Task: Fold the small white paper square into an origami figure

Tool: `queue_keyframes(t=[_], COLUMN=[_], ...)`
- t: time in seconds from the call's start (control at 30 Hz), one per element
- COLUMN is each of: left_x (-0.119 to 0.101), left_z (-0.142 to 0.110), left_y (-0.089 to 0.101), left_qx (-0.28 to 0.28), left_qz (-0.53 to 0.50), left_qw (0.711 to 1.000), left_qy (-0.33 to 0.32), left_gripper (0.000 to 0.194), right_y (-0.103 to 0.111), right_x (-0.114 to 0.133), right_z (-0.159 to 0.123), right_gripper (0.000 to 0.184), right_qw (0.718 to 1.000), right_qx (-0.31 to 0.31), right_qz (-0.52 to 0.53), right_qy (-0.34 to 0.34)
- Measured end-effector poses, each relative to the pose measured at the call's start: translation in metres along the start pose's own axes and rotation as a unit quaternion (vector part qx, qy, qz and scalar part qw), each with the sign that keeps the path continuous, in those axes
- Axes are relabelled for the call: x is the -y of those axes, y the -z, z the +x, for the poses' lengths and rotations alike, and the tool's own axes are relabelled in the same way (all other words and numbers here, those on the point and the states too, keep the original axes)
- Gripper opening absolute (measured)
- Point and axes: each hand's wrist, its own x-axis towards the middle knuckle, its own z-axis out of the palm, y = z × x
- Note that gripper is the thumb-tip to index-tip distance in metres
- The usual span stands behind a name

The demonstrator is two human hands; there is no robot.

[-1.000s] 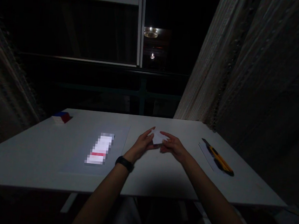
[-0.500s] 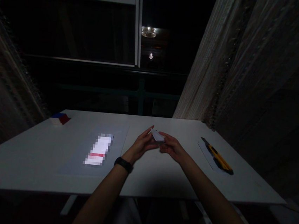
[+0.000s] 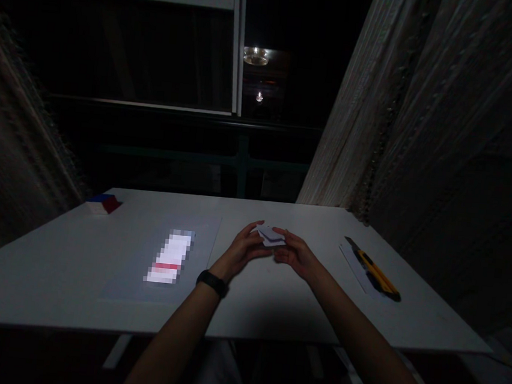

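Observation:
A small folded piece of white paper point(image 3: 270, 235) is held just above the white table point(image 3: 72, 259) between both hands. My left hand point(image 3: 242, 249), with a dark watch on its wrist, pinches the paper's left side. My right hand point(image 3: 296, 254) pinches its right side. The fingers of both hands are curled round the paper's edges, and the folds sit flat between the fingertips.
A glowing phone screen point(image 3: 169, 256) lies on a sheet left of the hands. A yellow utility knife point(image 3: 377, 273) rests on a paper strip at the right. A coloured cube point(image 3: 103, 202) sits at the far left corner. Curtains hang on both sides of a dark window.
The paper has been folded flatter and lower between the fingers. Both hands stay in nearly the same place over the table.

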Motion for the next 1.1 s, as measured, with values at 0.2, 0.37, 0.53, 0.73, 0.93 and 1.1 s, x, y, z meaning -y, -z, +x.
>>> queue_keyframes(t=[0.2,0.37,0.53,0.73,0.93,1.1], left_x=[0.005,0.009,0.01,0.008,0.008,0.011], left_z=[0.009,0.013,0.012,0.009,0.009,0.01], left_y=[0.005,0.01,0.012,0.012,0.012,0.013], left_qx=[-0.146,-0.196,-0.197,-0.2,-0.139,-0.084], left_qz=[0.071,0.12,0.138,0.121,0.119,0.115], left_qw=[0.986,0.97,0.966,0.97,0.983,0.99], left_qy=[-0.035,-0.085,-0.093,-0.071,0.01,0.022], left_gripper=[0.039,0.024,0.031,0.029,0.03,0.029], right_y=[-0.001,-0.001,-0.002,0.004,0.011,0.003], right_x=[-0.001,-0.003,-0.006,0.002,0.0,-0.002], right_z=[0.0,0.001,0.004,-0.003,-0.003,-0.002], right_gripper=[0.045,0.068,0.069,0.067,0.064,0.036], right_qw=[0.998,0.993,0.988,0.979,0.966,0.943], right_qx=[-0.005,-0.021,-0.01,0.131,0.159,0.15], right_qz=[-0.059,-0.115,-0.154,-0.157,-0.202,-0.294], right_qy=[0.004,0.017,0.022,-0.027,-0.026,0.035])
